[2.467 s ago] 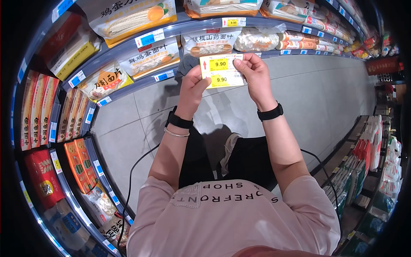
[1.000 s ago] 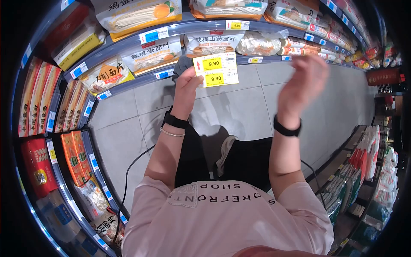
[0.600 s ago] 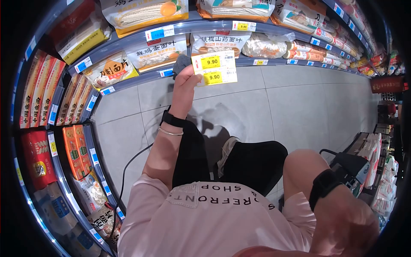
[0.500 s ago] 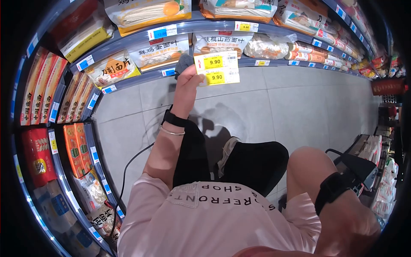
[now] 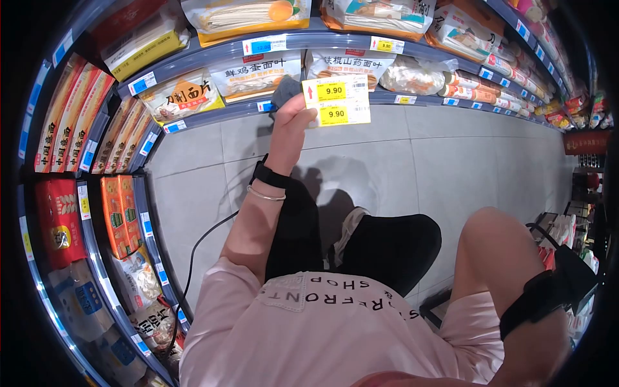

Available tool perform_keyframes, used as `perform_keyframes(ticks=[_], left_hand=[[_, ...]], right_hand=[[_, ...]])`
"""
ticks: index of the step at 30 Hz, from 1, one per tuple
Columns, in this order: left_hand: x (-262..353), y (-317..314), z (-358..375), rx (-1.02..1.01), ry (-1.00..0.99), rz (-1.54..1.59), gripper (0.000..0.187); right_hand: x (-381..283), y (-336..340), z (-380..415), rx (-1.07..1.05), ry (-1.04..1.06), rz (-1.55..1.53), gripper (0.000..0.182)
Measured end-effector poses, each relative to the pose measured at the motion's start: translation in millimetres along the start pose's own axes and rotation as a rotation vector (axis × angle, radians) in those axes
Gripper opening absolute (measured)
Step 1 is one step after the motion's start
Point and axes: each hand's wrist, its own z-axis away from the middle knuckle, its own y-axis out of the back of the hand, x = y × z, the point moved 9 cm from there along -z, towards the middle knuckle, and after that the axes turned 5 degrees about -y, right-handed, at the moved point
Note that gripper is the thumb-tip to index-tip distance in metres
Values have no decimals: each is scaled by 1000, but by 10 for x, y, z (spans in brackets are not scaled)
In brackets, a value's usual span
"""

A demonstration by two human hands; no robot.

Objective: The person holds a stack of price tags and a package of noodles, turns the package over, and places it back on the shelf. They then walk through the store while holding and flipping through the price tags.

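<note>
My left hand (image 5: 293,121), with a black band and a bracelet at the wrist, is raised before the shelf. Thumb and fingers pinch a pair of yellow-and-white price tags (image 5: 353,100), both printed 9.90. Behind the knuckles shows a dark grey cloth-like piece (image 5: 285,92), partly hidden by the hand. My right arm is bent up sharply at the right, with a black strap round it and a black box-like device (image 5: 576,276) beside it. Only a blurred part of my right hand (image 5: 538,345) shows near the lower right edge, close to the camera, its fingers hidden.
A curved shelf edge (image 5: 222,106) with bags of noodles (image 5: 258,76) and blue and yellow labels runs ahead. Boxed pasta (image 5: 77,119) and a red package (image 5: 59,222) fill the left shelves. A black cable (image 5: 196,248) hangs at my left. Grey floor tiles (image 5: 477,161) lie below.
The view has shifted slightly, so the shelves and the tags sit a little further right. My right arm has moved outward to the right. My left hand keeps its hold on the tags.
</note>
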Motion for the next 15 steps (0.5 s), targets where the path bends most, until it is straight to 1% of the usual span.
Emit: perform_keyframes(ticks=[4, 6, 7, 9, 10, 12, 14, 15], left_hand=[[-14, 65, -2, 3, -19, 27, 31], [14, 87, 15, 20, -12, 53, 30], [28, 115, 24, 38, -3, 76, 30], [10, 196, 46, 45, 6, 62, 29], [-8, 229, 49, 48, 14, 54, 28], [-3, 304, 73, 60, 9, 21, 26], [-7, 416, 140, 122, 23, 6, 23], [-45, 452, 171, 114, 28, 5, 23]], right_hand=[[6, 6, -49, -57, 50, -100, 30], [-29, -107, -30, -154, 107, -71, 31], [-81, -121, -54, -152, 106, -71, 31], [-126, -171, -124, -182, -5, -91, 33], [-114, -177, -142, -189, -4, -85, 33], [-173, -206, -157, -254, 117, -65, 35], [-199, -197, -175, -267, 98, -45, 35], [-198, -216, -179, -270, 78, -33, 35]])
